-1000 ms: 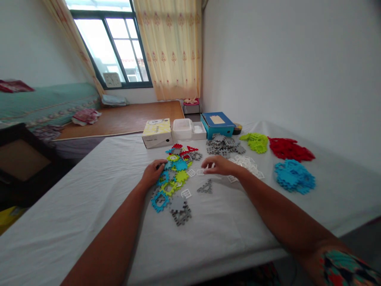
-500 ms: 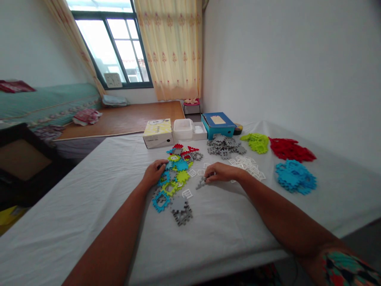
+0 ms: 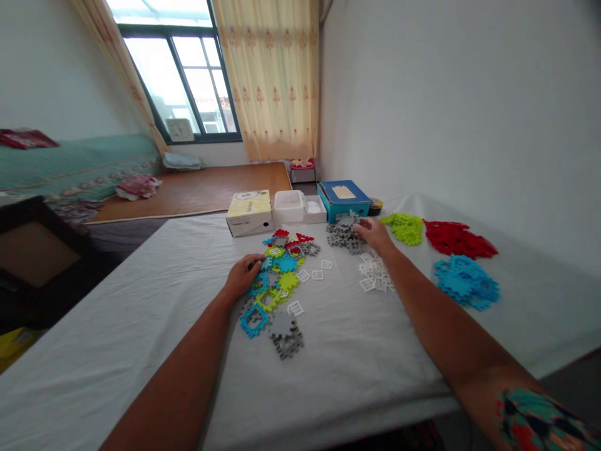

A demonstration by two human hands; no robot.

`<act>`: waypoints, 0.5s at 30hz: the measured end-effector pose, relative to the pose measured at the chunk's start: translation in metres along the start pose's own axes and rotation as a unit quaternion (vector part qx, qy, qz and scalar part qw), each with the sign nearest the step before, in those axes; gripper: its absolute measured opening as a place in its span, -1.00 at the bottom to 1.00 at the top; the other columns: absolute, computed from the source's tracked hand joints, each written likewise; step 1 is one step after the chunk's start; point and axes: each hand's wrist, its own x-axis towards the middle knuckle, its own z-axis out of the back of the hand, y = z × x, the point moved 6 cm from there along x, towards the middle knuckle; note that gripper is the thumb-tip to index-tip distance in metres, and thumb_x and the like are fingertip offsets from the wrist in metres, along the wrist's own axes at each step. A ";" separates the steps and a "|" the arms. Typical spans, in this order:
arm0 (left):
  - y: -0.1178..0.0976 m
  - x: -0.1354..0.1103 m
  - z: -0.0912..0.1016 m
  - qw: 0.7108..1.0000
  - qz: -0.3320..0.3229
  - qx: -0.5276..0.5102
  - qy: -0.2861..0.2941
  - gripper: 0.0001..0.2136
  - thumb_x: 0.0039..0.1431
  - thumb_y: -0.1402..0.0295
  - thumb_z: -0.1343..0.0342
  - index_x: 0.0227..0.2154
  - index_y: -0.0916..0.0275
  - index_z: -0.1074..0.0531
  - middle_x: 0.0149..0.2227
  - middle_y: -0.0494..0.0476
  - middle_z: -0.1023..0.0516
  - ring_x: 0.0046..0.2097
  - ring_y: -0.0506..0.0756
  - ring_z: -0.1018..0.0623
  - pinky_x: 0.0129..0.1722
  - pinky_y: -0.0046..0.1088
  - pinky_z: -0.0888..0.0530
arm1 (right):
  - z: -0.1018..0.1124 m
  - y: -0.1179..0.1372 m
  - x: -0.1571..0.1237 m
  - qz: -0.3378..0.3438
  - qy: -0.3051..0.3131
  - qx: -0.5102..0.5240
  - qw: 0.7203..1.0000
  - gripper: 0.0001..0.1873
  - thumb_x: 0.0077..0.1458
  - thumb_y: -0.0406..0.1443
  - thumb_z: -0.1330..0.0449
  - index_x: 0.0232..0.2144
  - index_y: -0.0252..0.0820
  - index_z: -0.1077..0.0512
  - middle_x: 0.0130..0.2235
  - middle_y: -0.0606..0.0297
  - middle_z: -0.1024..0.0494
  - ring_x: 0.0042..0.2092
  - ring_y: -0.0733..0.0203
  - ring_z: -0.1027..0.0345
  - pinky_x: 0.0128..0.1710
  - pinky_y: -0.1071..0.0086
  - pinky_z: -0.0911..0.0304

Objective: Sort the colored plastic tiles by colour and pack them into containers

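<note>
My right hand (image 3: 373,234) is at the grey pile, its fingers closed on a grey toothed building tile (image 3: 348,220) at the top. The pile of grey building tiles (image 3: 345,241) lies beneath it. On the left, my left hand (image 3: 244,274) rests at the edge of a mixed heap of blue, green, grey and red building tiles (image 3: 288,281). Its fingers are curled together; what they hold, if anything, is hidden. Several white window-shaped pieces (image 3: 318,275) lie between the hands. Nearer to me sit some loose grey tiles (image 3: 287,341).
On the right are a lime green pile (image 3: 406,228), a red pile (image 3: 457,239), a blue pile (image 3: 466,281) and a white pile (image 3: 375,273). Behind stand a yellow box (image 3: 250,213), a clear plastic tub (image 3: 289,207) and a blue box (image 3: 345,199). A white cloth (image 3: 366,363) covers the table.
My right hand has moved away from me and to the right, from the white pieces to the grey pile, carrying a grey piece. My left hand has stayed in place.
</note>
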 end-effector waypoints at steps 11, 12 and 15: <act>-0.002 -0.001 0.001 1.000 0.001 -0.003 0.005 -0.66 0.14 0.19 0.04 -0.15 0.17 -0.53 -0.06 0.13 -0.58 -0.01 0.16 -0.53 0.10 -0.23 -0.41 | -0.081 0.060 -0.087 0.290 0.248 -0.206 0.901 -0.71 0.12 -0.34 -0.20 -0.08 -0.20 -0.49 0.00 0.08 -0.54 0.05 0.06 -0.35 0.12 0.12 -0.16; -0.003 -0.001 0.001 1.000 0.001 -0.004 0.006 -0.66 0.14 0.19 0.05 -0.15 0.17 -0.53 -0.06 0.14 -0.58 -0.01 0.16 -0.53 0.10 -0.23 -0.41 | -0.085 0.061 -0.091 0.295 0.268 -0.221 0.890 -0.71 0.11 -0.35 -0.21 -0.08 -0.22 -0.49 0.01 0.06 -0.54 0.05 0.05 -0.35 0.13 0.11 -0.14; -0.003 -0.002 0.001 1.000 0.003 -0.010 0.008 -0.65 0.14 0.18 0.05 -0.14 0.17 -0.53 -0.06 0.14 -0.58 -0.01 0.16 -0.53 0.09 -0.23 -0.41 | -0.092 0.059 -0.097 0.294 0.300 -0.252 0.872 -0.70 0.11 -0.37 -0.21 -0.07 -0.28 -0.49 -0.02 0.00 -0.54 0.03 0.05 -0.37 0.11 0.14 -0.14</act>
